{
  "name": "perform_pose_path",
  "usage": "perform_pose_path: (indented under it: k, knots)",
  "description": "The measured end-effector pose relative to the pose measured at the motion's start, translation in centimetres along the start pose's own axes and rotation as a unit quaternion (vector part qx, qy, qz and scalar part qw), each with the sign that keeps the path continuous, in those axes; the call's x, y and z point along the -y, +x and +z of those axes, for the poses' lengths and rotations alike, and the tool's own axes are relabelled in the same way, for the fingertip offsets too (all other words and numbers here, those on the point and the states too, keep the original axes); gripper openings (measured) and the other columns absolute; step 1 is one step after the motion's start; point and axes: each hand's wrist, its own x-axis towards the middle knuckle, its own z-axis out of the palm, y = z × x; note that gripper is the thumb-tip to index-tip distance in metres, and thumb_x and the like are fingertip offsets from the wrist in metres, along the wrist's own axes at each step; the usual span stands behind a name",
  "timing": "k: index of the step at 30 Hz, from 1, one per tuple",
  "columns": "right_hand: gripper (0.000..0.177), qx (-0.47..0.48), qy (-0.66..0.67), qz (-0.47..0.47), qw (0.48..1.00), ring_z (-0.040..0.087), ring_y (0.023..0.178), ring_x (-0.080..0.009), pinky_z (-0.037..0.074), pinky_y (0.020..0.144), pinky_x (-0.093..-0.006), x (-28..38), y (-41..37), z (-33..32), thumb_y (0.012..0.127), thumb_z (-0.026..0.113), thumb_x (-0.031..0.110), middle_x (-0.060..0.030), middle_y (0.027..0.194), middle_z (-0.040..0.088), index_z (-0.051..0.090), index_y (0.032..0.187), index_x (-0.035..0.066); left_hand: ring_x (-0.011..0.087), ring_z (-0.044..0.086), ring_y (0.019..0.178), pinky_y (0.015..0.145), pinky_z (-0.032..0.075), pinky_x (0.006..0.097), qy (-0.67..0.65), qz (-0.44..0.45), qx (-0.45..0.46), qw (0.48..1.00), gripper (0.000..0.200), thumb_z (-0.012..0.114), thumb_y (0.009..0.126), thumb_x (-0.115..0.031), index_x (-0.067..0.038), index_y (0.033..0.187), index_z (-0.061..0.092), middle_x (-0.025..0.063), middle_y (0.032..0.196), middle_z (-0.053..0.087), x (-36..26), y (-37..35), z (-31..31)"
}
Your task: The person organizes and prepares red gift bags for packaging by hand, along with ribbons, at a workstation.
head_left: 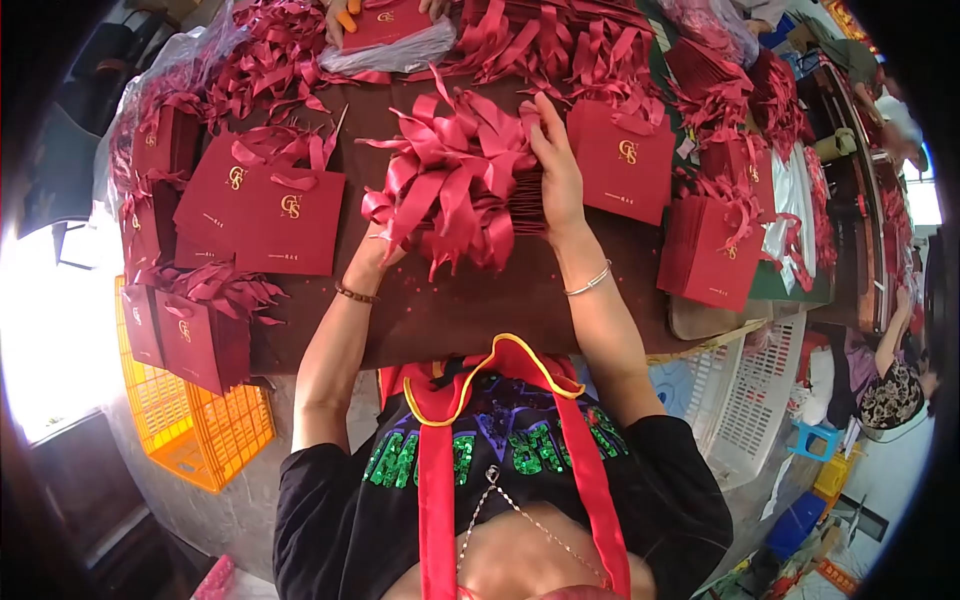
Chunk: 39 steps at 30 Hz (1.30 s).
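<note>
Between my two hands is a thick stack of red paper gift bags (pixel 460 185), its ribbon handles spilling up toward me in a tangle. My left hand (pixel 385 240) grips the stack at its lower left, its fingers mostly hidden by ribbons. On the right side, my right hand (pixel 557 175) presses along the bag edges with its fingers pointing up. Flat red bags with gold lettering (pixel 290 215) lie to the left of the stack. Another red bag (pixel 622 160) lies just right of my right hand.
Bag piles (pixel 205 325) stand at the table's left edge, and more bags (pixel 710 245) at the right. Across the brown table (pixel 440 325), another person's hands (pixel 345 20) hold a bag over clear plastic. A yellow crate (pixel 190 425) and a white crate (pixel 745 400) sit below.
</note>
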Motion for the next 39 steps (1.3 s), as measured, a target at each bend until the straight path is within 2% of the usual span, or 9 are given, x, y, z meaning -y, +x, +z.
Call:
perform_pose_path:
  k: [2,4,9,15,16,21,22,32,39]
  knots:
    - [0.046,-0.002,-0.009,0.013,1.000,0.037,0.123,-0.0158,0.024,0.104,-0.0294,0.4,0.0,0.0,0.097,0.032,0.029,-0.0070,0.133,0.040,0.034,0.134,0.002,0.0205,0.044,0.119,0.099,0.039,0.0333,0.471,0.087,-0.005,0.878,0.050,0.052,0.089,-0.010,-0.006,0.135,0.031,0.0108,0.133,0.040,0.0,-0.2,0.4]
    - [0.046,0.019,0.112,0.094,0.989,0.038,0.122,-0.0163,0.027,0.103,-0.0304,1.2,0.0,-0.2,0.097,0.031,0.033,-0.0073,0.131,0.042,0.037,0.133,0.004,0.0209,0.048,0.115,0.096,0.042,0.0338,0.288,0.059,-0.082,0.952,0.049,0.054,0.088,-0.016,-0.005,0.133,0.036,0.0106,0.129,0.045,0.8,0.2,0.1]
    - [0.048,0.002,0.119,0.067,0.991,0.041,0.120,-0.0186,0.029,0.102,-0.0323,0.7,-1.8,-0.4,0.097,0.029,0.039,-0.0059,0.130,0.043,0.040,0.129,0.005,0.0205,0.046,0.115,0.095,0.041,0.0344,0.608,0.070,-0.107,0.783,0.049,0.056,0.088,-0.021,-0.007,0.131,0.038,0.0084,0.129,0.044,2.1,1.4,-1.5]
    - [0.030,-0.130,-0.296,-0.219,0.921,0.048,0.088,-0.0158,0.039,0.082,-0.0292,-1.1,-1.5,-0.1,0.096,0.034,0.022,-0.0078,0.091,0.050,0.051,0.094,-0.003,0.0241,0.053,0.102,0.083,0.046,0.0374,0.451,0.138,-0.130,0.872,0.048,0.065,0.080,-0.016,-0.003,0.119,0.040,0.0110,0.111,0.050,0.8,1.5,3.4]
    - [0.029,-0.155,-0.134,-0.134,0.970,0.044,0.076,-0.0131,0.039,0.070,-0.0276,-0.5,-1.9,0.4,0.096,0.035,0.021,-0.0046,0.079,0.048,0.049,0.085,-0.001,0.0211,0.052,0.101,0.084,0.045,0.0358,0.662,0.090,-0.120,0.734,0.050,0.064,0.080,-0.014,-0.004,0.121,0.038,0.0097,0.110,0.050,0.9,0.6,1.7]
    - [0.026,-0.182,-0.119,-0.090,0.972,0.043,0.075,-0.0095,0.037,0.073,-0.0239,-1.2,-1.2,1.3,0.096,0.039,0.020,-0.0009,0.077,0.047,0.051,0.084,-0.001,0.0184,0.050,0.104,0.091,0.043,0.0349,0.318,-0.058,-0.161,0.933,0.050,0.065,0.080,-0.016,-0.006,0.121,0.038,0.0068,0.112,0.048,2.3,0.8,-0.3]
    - [0.026,-0.174,-0.118,-0.092,0.973,0.043,0.075,-0.0095,0.037,0.073,-0.0239,-1.4,-1.4,1.2,0.096,0.039,0.020,-0.0009,0.077,0.047,0.051,0.084,-0.001,0.0177,0.049,0.106,0.093,0.042,0.0348,0.088,0.112,-0.031,0.989,0.055,0.066,0.078,-0.010,-0.006,0.123,0.035,0.0066,0.114,0.047,5.2,1.3,-3.1]
    - [0.026,-0.126,-0.214,-0.129,0.960,0.035,0.070,-0.0081,0.034,0.066,-0.0219,-1.6,-0.8,-0.9,0.095,0.040,0.018,0.0015,0.072,0.040,0.039,0.072,0.004,0.0230,0.055,0.102,0.094,0.041,0.0360,0.551,0.143,-0.028,0.822,0.080,0.071,0.075,-0.019,-0.005,0.137,0.021,0.0119,0.118,0.049,1.7,1.1,2.2]
    - [0.076,0.228,-0.391,-0.079,0.888,0.043,0.111,-0.0230,0.032,0.095,-0.0322,5.4,1.0,-4.9,0.078,0.053,0.060,-0.0091,0.118,0.049,0.042,0.125,0.001,0.0208,0.054,0.107,0.090,0.045,0.0329,0.425,0.184,-0.030,0.886,0.074,0.070,0.077,-0.023,-0.006,0.133,0.026,0.0107,0.123,0.048,1.1,2.0,3.6]
